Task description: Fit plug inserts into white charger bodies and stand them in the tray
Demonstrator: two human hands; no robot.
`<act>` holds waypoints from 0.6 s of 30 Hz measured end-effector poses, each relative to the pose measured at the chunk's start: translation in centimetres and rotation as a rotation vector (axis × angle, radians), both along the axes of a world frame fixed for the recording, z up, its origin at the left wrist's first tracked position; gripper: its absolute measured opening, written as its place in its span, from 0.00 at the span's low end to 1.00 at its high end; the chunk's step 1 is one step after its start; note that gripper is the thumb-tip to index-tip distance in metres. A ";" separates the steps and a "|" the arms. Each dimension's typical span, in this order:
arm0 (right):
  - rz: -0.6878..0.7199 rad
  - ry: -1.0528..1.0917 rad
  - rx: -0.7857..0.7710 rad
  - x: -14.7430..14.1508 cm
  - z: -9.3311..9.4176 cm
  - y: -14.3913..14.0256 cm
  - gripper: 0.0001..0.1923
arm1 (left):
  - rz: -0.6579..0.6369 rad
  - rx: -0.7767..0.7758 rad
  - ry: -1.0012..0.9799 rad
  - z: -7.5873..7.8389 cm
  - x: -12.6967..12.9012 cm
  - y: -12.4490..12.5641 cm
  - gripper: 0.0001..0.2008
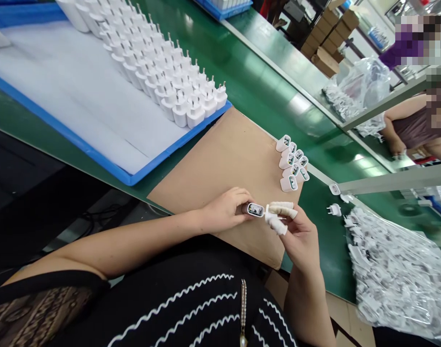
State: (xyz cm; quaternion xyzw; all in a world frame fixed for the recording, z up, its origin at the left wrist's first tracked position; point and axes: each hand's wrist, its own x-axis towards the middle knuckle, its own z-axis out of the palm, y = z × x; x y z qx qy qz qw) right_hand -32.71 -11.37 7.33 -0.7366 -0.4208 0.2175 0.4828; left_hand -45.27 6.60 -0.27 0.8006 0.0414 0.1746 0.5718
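My left hand (227, 209) is closed around a white charger housing (246, 208). Its open end faces up and to the right, and circuit parts show inside. Across from it, my right hand (302, 233), with white covers on its fingertips, pinches a small white plug cap (267, 212) close to the housing's open end. The fingers partly hide the cap, and I cannot tell whether the two parts touch. Beyond my hands, several open charger housings (288, 183) stand grouped on a brown cardboard sheet (224, 159), circuit boards visible inside.
A blue-rimmed tray (134, 178) at the left holds rows of white chargers (195, 113), pins up. Loose plug caps (335, 209) and a plastic bag of white caps (397, 274) lie at the right. Behind a metal post (397, 178) sits another person (408, 120).
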 end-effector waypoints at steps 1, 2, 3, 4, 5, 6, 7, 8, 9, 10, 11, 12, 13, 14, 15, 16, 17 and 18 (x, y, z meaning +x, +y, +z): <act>0.034 -0.007 -0.021 0.1 0.0 0.0 0.12 | -0.007 -0.001 -0.006 0.0 0.0 0.0 0.10; 0.050 -0.067 -0.048 0.1 0.0 0.0 0.14 | -0.011 -0.003 -0.012 -0.1 0.0 0.0 0.09; 0.049 -0.184 -0.072 0.0 0.0 0.1 0.15 | -0.012 -0.004 -0.017 -0.1 0.0 0.0 0.08; 0.037 -0.337 -0.086 -0.1 -0.1 0.2 0.15 | -0.011 -0.004 -0.018 -0.1 0.0 0.0 0.09; 0.025 -0.500 -0.088 -0.2 -0.2 0.4 0.14 | -0.007 -0.003 -0.016 -0.2 0.0 0.0 0.09; 0.028 -0.643 -0.085 -0.3 -0.3 0.7 0.13 | -0.002 -0.001 -0.010 -0.2 0.0 0.0 0.09; 0.041 -0.751 -0.079 -0.4 -0.4 1.0 0.13 | 0.001 0.003 -0.003 -0.2 0.0 0.0 0.10; 0.061 -0.821 -0.072 -0.5 -0.5 1.3 0.13 | 0.002 0.008 0.005 -0.2 0.0 0.0 0.09; 0.087 -0.861 -0.072 -0.5 -0.6 1.6 0.12 | 0.000 0.012 0.012 -0.2 0.0 0.0 0.09; 0.118 -0.882 -0.081 -0.6 -0.7 1.9 0.11 | -0.004 0.014 0.018 -0.2 0.0 0.0 0.08; 0.150 -0.893 -0.095 -0.6 -0.7 2.2 0.11 | -0.011 0.014 0.021 -0.2 0.0 0.1 0.07; 0.176 -0.903 -0.115 -0.7 -0.6 2.5 0.11 | -0.016 0.014 0.022 -0.2 0.0 0.1 0.07; 0.196 -0.918 -0.142 -0.8 -0.4 2.7 0.11 | -0.018 0.014 0.023 -0.2 0.0 0.1 0.07; 0.211 -0.937 -0.172 -0.9 -0.1 2.8 0.12 | -0.018 0.016 0.025 -0.2 0.0 0.1 0.07; 0.222 -0.957 -0.201 -1.1 0.3 3.0 0.12 | -0.018 0.020 0.028 -0.2 0.0 0.1 0.06; 0.227 -0.976 -0.218 -1.3 0.7 3.0 0.13 | -0.016 0.023 0.032 -0.2 0.0 0.1 0.05; 0.222 -0.991 -0.218 -1.4 1.1 3.1 0.13 | -0.013 0.025 0.035 -0.2 0.0 0.1 0.05; 0.208 -1.000 -0.202 -1.5 1.5 3.0 0.13 | -0.013 0.023 0.038 -0.2 0.1 0.1 0.05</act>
